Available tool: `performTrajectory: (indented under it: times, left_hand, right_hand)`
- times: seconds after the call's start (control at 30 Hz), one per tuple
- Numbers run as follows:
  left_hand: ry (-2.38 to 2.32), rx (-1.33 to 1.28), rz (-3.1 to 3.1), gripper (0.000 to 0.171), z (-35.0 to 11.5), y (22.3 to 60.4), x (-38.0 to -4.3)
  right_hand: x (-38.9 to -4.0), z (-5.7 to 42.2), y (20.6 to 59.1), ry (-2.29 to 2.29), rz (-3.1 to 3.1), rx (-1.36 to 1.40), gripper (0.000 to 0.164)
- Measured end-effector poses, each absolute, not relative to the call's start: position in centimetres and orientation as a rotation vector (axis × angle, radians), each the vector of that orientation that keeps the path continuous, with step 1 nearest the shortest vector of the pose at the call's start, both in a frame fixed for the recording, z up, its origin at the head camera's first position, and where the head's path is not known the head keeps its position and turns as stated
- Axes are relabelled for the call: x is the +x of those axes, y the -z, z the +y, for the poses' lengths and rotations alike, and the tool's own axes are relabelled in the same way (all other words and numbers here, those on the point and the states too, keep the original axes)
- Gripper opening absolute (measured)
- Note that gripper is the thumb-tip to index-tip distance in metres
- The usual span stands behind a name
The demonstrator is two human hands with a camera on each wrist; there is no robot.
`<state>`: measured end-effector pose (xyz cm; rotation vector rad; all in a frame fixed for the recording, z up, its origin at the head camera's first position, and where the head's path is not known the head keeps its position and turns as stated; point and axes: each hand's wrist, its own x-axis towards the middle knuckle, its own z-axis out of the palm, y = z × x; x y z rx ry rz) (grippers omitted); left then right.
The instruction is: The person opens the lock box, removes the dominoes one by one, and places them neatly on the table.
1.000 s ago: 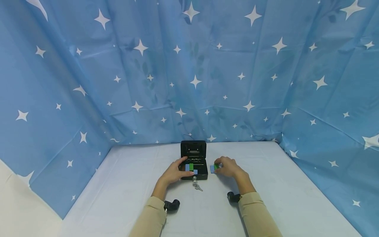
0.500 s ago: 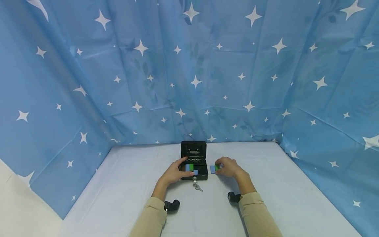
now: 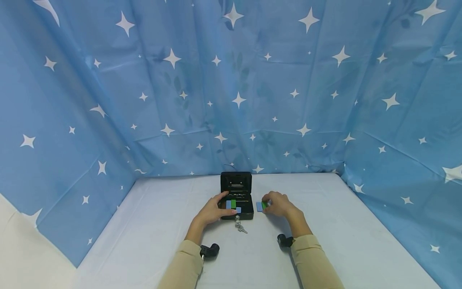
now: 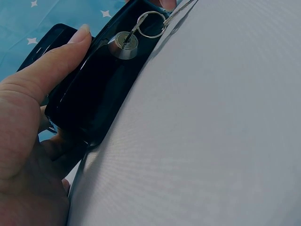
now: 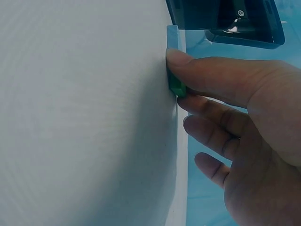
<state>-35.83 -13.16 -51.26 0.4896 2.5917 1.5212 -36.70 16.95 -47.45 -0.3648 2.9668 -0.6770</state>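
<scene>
A small black cash box [image 3: 247,216] stands on the table with its lid raised at the back. My left hand [image 3: 210,211] grips its left side, the thumb lying over the front rim. Inside are a tall blue block [image 3: 228,204], a green block [image 3: 233,204] beside it and a smaller blue block [image 3: 238,210] near the front. Right of the box, my right hand [image 3: 279,204] pinches another green block [image 5: 177,88] between thumb and finger, low at the table. A light blue block [image 3: 259,206] touches that green block on the side toward the box.
A key sits in the box's front lock [image 4: 126,44], and a ring with keys [image 3: 241,228] hangs from it onto the white table [image 3: 361,241]. A blue star-patterned curtain [image 3: 202,80] closes off the back and both sides.
Between one second and half a second ago, the right hand shifted very slightly to the right with the green block. The left hand and the box stay where they were.
</scene>
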Motion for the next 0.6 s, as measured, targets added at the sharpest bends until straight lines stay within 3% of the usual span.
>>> performTrajectory:
  times: [0.6]
  left_hand:
    - [-1.5,0.476,2.609,0.095,-13.2,51.23,-35.78]
  right_hand:
    - [-36.51,16.74,47.35,0.71,2.958,-0.359,0.04]
